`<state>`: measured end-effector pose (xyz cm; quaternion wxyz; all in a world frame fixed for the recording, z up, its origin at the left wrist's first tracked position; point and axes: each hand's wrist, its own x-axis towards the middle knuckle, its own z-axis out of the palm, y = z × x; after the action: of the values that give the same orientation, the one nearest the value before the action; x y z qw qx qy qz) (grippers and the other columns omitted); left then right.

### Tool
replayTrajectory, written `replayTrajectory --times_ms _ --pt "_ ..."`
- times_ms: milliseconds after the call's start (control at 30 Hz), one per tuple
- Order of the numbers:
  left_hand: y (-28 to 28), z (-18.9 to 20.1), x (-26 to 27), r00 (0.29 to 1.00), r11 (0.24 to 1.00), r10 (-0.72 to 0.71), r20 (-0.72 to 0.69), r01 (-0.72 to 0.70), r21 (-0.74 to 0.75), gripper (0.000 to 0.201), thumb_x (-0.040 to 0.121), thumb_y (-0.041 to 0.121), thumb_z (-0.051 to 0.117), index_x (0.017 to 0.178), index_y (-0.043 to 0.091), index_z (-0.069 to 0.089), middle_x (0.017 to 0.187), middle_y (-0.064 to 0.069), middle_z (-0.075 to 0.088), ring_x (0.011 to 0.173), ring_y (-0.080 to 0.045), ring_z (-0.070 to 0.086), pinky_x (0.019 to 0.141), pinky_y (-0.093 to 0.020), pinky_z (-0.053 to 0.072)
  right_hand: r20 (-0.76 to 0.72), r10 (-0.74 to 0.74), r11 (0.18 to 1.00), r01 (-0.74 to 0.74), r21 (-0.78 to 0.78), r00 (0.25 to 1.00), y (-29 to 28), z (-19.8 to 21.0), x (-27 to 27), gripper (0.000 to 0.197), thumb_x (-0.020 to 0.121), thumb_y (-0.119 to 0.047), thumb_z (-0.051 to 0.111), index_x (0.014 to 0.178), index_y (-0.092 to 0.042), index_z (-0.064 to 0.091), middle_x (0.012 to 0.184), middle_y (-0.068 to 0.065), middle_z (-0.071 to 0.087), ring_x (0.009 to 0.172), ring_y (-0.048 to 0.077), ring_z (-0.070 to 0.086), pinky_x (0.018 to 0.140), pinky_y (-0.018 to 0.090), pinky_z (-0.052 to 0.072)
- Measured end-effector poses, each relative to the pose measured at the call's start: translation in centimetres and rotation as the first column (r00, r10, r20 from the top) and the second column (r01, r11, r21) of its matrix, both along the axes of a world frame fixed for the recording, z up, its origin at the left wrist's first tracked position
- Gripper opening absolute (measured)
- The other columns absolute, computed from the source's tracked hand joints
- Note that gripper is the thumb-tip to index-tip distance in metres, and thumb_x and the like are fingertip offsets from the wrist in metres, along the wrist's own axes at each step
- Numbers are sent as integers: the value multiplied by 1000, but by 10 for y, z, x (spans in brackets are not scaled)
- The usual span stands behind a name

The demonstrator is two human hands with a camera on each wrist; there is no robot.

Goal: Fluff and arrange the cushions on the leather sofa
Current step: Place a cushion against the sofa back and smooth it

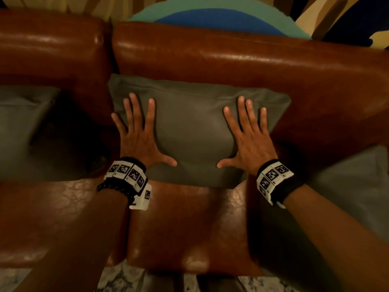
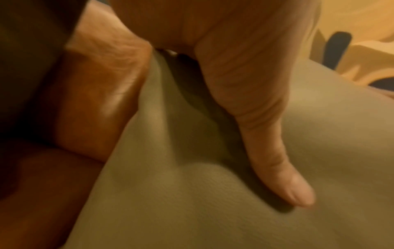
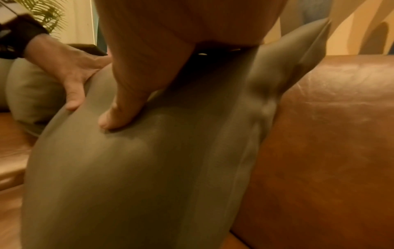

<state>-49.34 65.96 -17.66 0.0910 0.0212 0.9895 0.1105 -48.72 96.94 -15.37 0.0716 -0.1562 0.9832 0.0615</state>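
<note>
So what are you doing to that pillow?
A person is patting a grey cushion that leans against the back of a brown leather sofa. The left hand and right hand both lie flat on its front, fingers spread, pressing it toward the backrest. Neither hand grips it. Two more grey cushions wait on the seat, one at the left and one at the right.

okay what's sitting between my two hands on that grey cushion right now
Only bare cushion. In the head view the left hand and right hand press flat on the grey cushion, thumbs pointing inward, nothing between them.
</note>
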Motion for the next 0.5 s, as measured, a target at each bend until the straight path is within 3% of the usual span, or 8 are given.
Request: replayTrajectory --times_ms 200,267,333,400,433,500 --pt "5 2 47 970 955 243 23 -244 168 177 37 97 72 163 18 -23 170 -27 -25 159 -45 -19 123 -70 -7 -14 -153 986 151 -75 988 1 9 33 159 56 -83 81 169 -17 -9 173 26 -13 161 42 -11 128 67 3" --pt "14 8 69 902 837 406 150 -432 335 172 45 91 78 162 20 -27 170 -18 -31 160 -37 -20 125 -62 -6 -50 -244 957 232 -173 968 4 10 50 151 62 -78 81 169 -16 -5 174 26 -11 162 42 -9 129 64 2" --pt "28 8 90 757 588 519 396 -653 477 165 54 82 82 162 24 -29 171 -9 -31 162 -28 -15 131 -53 2 -38 -395 867 359 -345 918 7 10 73 146 66 -77 79 169 -16 -5 174 24 -11 162 39 -9 130 57 -3" --pt "43 11 105 611 329 504 611 -790 518 151 61 83 79 166 29 -14 177 -3 -9 163 -24 5 131 -48 15 143 -585 636 561 -531 798 6 6 97 148 67 -76 81 169 -16 -7 175 21 -12 163 35 -9 130 52 -2" --pt "51 7 109 551 208 459 697 -829 519 136 62 87 75 167 36 6 176 2 12 160 -22 22 129 -52 23 309 -650 462 683 -565 695 4 2 107 150 66 -74 84 168 -16 -9 175 18 -12 163 33 -6 131 51 2" --pt "65 8 108 453 32 310 836 -884 467 102 61 94 70 149 51 42 162 12 45 144 -20 49 116 -60 41 621 -643 133 864 -485 447 -4 -7 121 150 66 -65 90 169 -15 -7 177 15 -2 162 32 13 130 44 18"
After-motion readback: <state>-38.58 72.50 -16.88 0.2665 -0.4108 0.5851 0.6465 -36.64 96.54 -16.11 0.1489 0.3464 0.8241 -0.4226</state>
